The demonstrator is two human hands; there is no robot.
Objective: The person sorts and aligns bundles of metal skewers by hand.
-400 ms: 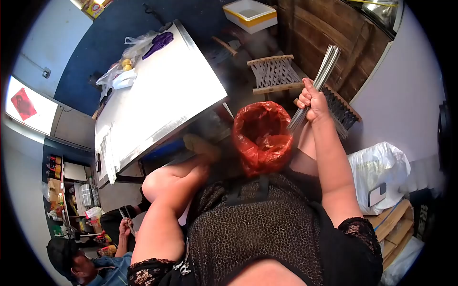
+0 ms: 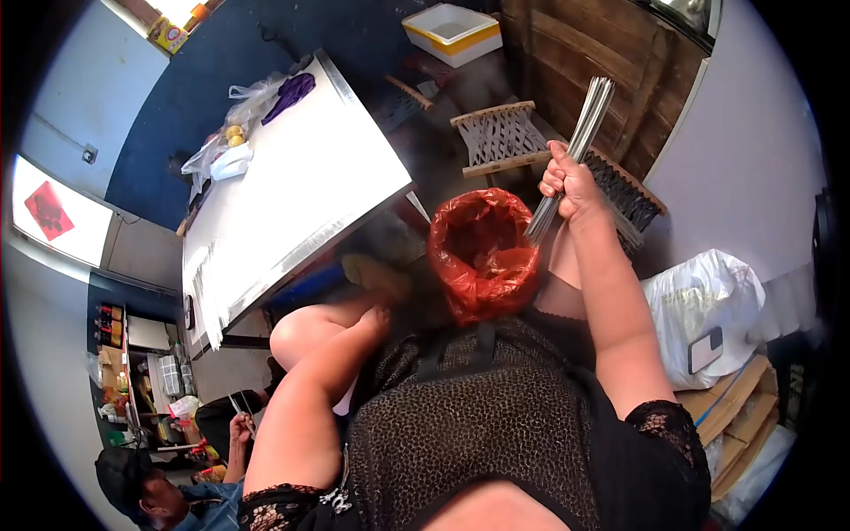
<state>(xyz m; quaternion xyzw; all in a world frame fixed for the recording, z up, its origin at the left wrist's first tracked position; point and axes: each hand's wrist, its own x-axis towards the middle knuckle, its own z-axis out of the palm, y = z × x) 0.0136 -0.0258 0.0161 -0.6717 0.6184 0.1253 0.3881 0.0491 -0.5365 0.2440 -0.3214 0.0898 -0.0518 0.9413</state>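
My right hand (image 2: 571, 181) is closed around a bundle of thin metal skewers (image 2: 591, 115), held at a slant with the lower ends beside the rim of a red plastic bag (image 2: 452, 279). The bag stands open between my legs, its inside partly in shadow. My left hand (image 2: 377, 320) is curled into a fist by my left knee; whatever is inside it is hidden. More thin sticks (image 2: 212, 296) lie in a row along the near left end of the white table (image 2: 310, 168).
Woven stools (image 2: 500, 137) stand beyond the bag, near a white and yellow foam box (image 2: 453, 35). A white sack (image 2: 704, 301) with a phone (image 2: 706, 350) on it sits at right above cardboard (image 2: 739, 416). A co-worker (image 2: 164, 487) at lower left holds thin sticks.
The view has shifted slightly. My right hand still grips the skewers, which now stand a little differently angled. My left hand has drawn back slightly toward me and shows as a clearer fist.
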